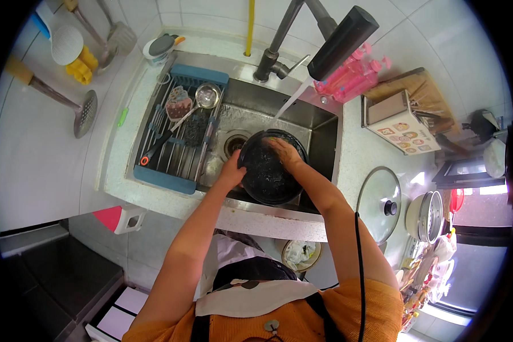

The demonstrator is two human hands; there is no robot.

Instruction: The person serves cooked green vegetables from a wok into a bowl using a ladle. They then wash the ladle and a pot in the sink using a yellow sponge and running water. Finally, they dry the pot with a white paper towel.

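At the sink (251, 96): 1 black pan (267, 176); left hand (232, 173) pinching its near-left rim, apparently for steadiness; right hand (286, 155) inside, finger spread unclear; beyond, 1 running faucet (266, 65), seemingly angled to reach the pan.

We see the pan (268, 185) as smooth, dark and glossy with wet. The sink (323, 139) looks like satin metal, and the tap (284, 29) like duller grey metal. On the rack (164, 180), smooth matt plastic ends frame shiny metal bars. We note a polished metal ladle (208, 94) with a plastic handle, a glossy glass lid (375, 199), translucent plastic bottles (342, 80), a wood-handled metal skimmer (85, 115), smooth, speckled, stone-like worktop (268, 223), glossy tiles (45, 165) and a ribbed, matt cloth top (353, 308).
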